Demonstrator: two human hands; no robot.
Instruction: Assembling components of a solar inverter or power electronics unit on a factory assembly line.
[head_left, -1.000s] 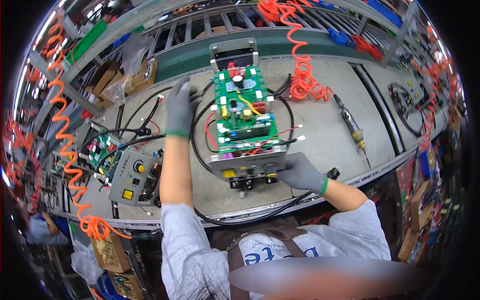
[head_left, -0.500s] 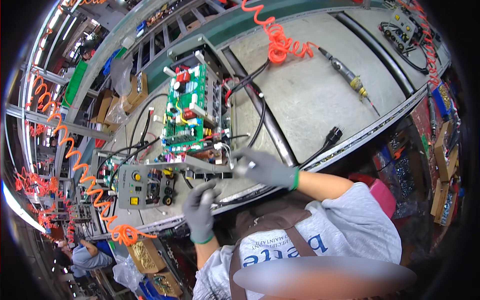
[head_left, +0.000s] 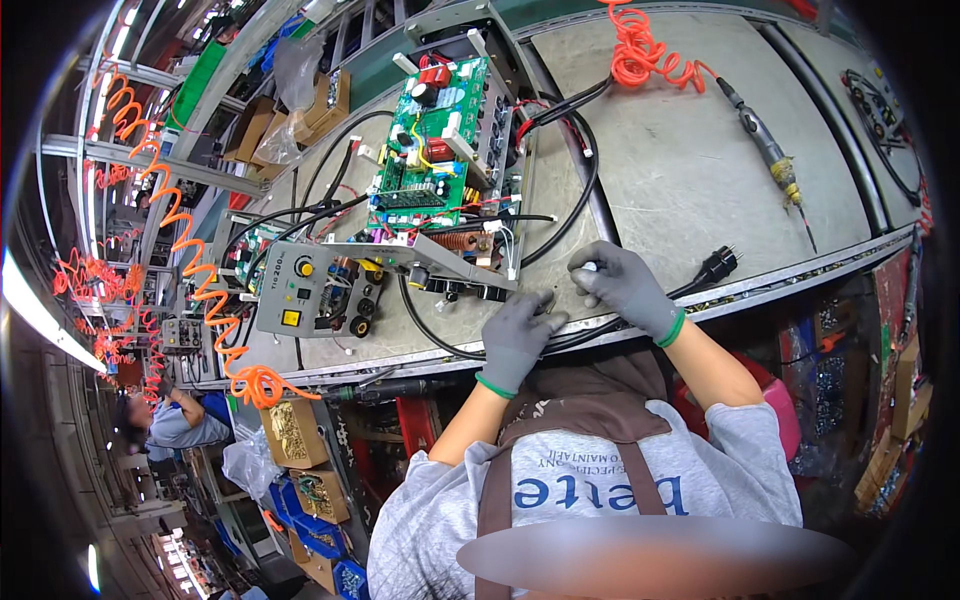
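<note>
R hand point(head_left: 622, 290) is just off the near R corner of the open unit point(head_left: 428, 165); its fingers look pinched on a sm. pale pc point(head_left: 590, 267), exact kind unclear. L hand point(head_left: 515, 345) is just nearer the person than the unit's front panel point(head_left: 465, 262), fingers half-curled; can't tell if they hold anything. Unit sits on the surface point(head_left: 690, 165), board up. Blk cable point(head_left: 590, 328) runs nr both hands, on the unit's near side, w/ its plug point(head_left: 717, 265) farther R of it.

To handle the pc well, imo: grip w/ fingertips only, firm but not crushing; work low over the surface so a drop isn't lost off the edge; mind the thin white wires point(head_left: 508, 245) at the unit's near R corner; don't let wrists snag the cable.
</note>
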